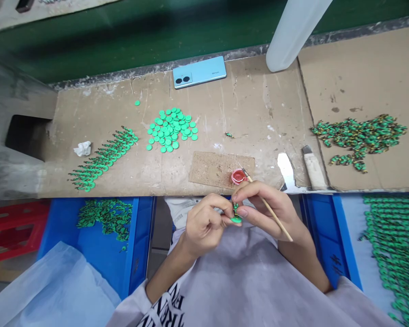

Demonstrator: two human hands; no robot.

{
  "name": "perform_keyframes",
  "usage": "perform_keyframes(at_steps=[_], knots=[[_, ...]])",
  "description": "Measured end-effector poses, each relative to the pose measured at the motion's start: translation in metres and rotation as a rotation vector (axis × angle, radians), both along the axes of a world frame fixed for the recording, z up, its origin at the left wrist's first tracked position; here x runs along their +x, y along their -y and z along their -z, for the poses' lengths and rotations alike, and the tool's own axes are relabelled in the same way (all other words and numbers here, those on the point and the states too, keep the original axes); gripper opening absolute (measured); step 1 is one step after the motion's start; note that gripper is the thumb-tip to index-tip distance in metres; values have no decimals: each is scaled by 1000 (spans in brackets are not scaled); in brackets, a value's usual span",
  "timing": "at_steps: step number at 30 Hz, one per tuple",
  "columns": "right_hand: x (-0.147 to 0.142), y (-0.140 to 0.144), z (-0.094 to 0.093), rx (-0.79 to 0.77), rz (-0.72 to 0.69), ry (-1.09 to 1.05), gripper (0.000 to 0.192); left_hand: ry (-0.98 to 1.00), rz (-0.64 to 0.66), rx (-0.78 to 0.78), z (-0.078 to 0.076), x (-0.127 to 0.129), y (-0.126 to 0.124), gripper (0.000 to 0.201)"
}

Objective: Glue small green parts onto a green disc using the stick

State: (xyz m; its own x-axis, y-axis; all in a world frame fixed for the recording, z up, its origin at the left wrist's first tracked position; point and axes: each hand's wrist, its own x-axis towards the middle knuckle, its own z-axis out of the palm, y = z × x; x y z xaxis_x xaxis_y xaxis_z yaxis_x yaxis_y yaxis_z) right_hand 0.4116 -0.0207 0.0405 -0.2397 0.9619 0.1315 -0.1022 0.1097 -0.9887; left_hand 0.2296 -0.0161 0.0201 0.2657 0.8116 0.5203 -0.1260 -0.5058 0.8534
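Note:
My left hand is closed, pinching the round green base of a small green figurine in front of my chest. Finger and thumb of my right hand close on the figurine's upper part. Across the same hand lies a thin wooden-handled brush, its tip pointing up and left. Just beyond the hands, a small pot of red liquid rests on a brown board.
Loose green discs lie mid-table, with rows of based figurines to their left. Unbased figurines form a pile at right. A blue phone, a knife and a white tube are on the table. Blue bins flank me.

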Motion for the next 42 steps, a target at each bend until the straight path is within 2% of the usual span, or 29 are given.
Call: perform_keyframes(at_steps=[4,12,20,37,42], knots=[[1,0,1,-7,2,2,13,29,-16,-18,1,0,0,37],[2,0,1,10,3,7,13,-44,-29,-21,-3,-2,1,30],[1,2,0,-18,5,45,5,1,-26,-5,0,1,2,32],[1,-1,0,12,2,80,9,-104,-64,90,-1,2,4,35],[2,-2,0,39,8,81,12,-40,-45,43,0,4,3,33]])
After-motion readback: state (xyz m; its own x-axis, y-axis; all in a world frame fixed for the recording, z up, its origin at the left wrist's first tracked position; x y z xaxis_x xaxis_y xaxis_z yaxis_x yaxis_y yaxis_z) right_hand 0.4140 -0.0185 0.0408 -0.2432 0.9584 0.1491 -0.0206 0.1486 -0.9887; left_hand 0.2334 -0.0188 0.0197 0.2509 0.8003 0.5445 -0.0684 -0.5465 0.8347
